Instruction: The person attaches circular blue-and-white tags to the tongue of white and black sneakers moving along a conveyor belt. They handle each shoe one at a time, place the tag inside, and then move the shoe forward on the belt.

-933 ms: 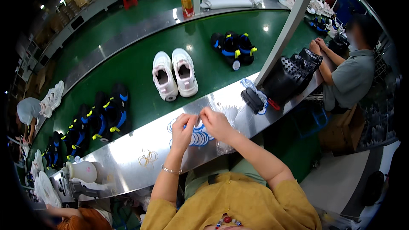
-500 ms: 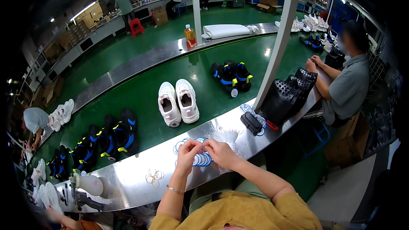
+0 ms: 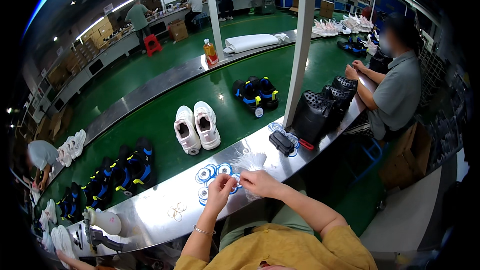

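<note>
My left hand (image 3: 219, 193) and my right hand (image 3: 258, 183) meet over the metal ledge, fingers pinched close together. Whatever lies between the fingertips is too small to make out. Round white tags with blue rims (image 3: 204, 174) are spread under and beside my left hand, some partly covered by it. Just beyond my right hand lies a bundle of thin white plastic strings (image 3: 251, 161). A pair of white shoes (image 3: 197, 128) stands on the green belt, farther off than my hands.
Black-and-blue shoes (image 3: 255, 95) stand beyond, and more (image 3: 141, 162) line the left. A black case (image 3: 281, 142), black boots (image 3: 315, 115) and a post (image 3: 300, 50) are at right. Thin rings (image 3: 176, 212) and a white bottle (image 3: 106, 221) lie left. A co-worker (image 3: 400, 80) sits at right.
The view has shifted, so the shoes and post appear farther left. My hands stay pinched together, slightly lower in view, and more of the round tags shows beside them.
</note>
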{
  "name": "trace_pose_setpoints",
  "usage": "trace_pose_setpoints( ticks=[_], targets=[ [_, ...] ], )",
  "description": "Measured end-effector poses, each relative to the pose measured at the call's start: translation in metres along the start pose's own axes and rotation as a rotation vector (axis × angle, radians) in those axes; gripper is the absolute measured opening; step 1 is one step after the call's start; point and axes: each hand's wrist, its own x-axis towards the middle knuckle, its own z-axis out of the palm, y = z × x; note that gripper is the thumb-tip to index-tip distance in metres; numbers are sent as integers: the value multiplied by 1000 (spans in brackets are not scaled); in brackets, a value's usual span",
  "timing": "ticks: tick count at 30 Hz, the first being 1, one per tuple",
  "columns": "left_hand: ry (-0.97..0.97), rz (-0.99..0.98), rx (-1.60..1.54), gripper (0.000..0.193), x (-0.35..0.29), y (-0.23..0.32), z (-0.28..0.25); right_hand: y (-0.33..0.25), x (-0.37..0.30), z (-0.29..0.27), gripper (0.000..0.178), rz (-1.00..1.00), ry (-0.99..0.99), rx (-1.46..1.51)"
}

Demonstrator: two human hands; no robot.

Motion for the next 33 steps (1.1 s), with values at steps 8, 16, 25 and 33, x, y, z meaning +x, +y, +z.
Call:
trace_pose_setpoints(
  ticks=[8,16,25,33],
  targets=[
    [227,435,598,10,-41,-35,19,61,-27,-20,7,-36,624,-192],
    [-43,680,1066,23,-57,-74,8,130,-46,-14,8,24,647,-69],
    [-259,697,1121,28,-48,-71,0,131,-46,-9,11,156,552,2],
    [-462,797,1213,45,-29,-46,9,133,-32,-17,9,63,596,-13]
  ],
)
